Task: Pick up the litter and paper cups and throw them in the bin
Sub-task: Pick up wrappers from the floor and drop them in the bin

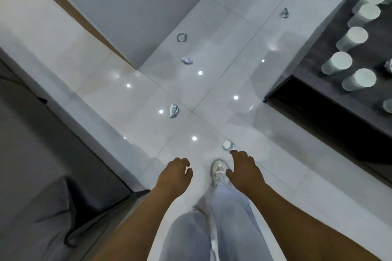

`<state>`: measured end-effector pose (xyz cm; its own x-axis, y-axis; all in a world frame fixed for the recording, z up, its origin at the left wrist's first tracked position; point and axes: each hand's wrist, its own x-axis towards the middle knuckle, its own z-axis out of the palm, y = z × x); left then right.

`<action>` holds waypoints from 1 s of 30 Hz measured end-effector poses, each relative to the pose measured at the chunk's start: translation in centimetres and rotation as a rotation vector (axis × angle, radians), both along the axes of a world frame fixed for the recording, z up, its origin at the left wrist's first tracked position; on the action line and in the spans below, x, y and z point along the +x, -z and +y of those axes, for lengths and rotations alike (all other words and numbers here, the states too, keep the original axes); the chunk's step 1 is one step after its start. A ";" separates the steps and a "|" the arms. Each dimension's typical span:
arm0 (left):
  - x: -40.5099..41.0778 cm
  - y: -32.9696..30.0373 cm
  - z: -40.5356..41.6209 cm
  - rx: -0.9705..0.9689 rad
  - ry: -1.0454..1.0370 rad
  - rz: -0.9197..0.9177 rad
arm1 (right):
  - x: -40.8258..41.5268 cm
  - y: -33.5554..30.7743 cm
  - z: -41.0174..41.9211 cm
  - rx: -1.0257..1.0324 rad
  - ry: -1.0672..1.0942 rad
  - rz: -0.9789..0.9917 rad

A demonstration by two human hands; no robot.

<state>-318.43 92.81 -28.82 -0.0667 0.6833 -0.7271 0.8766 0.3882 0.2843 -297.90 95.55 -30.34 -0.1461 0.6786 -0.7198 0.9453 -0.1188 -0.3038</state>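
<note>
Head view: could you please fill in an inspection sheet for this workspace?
Surface: glossy white tiled floor with ceiling-light reflections.
Job's things: paper cup lying just beyond the right hand; flattened cup, crumpled paper and more litter farther off; no bin in view.
Clutter: upright paper cups on dark table.
Grippers: left hand loosely curled, empty; right hand open, reaching.
Cables: nothing seen.
Surroundings: grey sofa at left.

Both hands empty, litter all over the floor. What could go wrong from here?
1. The right hand reaches toward the small white paper cup lying on the glossy tiles, right ahead of the white sneaker; a step could crush or kick it.
2. White upside-down paper cups stand on the dark table at right; they could be overlooked.
3. No bin is in view, so each piece means a carry.
</note>
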 end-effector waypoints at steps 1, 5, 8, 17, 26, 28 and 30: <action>0.1 1.5 1.3 0.007 -0.005 -0.003 | 0.1 1.6 1.3 -0.006 -0.006 -0.003; -0.1 8.1 5.3 0.021 -0.009 -0.037 | 0.0 8.6 5.0 -0.015 0.006 -0.017; -0.5 13.6 7.2 0.006 0.003 -0.053 | -0.2 14.5 6.4 -0.026 0.047 -0.024; -1.4 32.6 9.5 -0.096 0.128 -0.040 | 0.2 34.9 6.4 -0.062 0.201 -0.086; -0.1 48.5 8.5 -0.156 0.147 -0.117 | 0.0 53.0 5.6 -0.051 0.166 -0.128; 0.1 50.5 7.9 -0.167 0.154 -0.144 | 0.0 54.8 5.0 -0.004 0.193 -0.163; 0.2 51.8 7.4 -0.168 0.146 -0.154 | 0.0 55.8 4.3 0.068 0.196 -0.197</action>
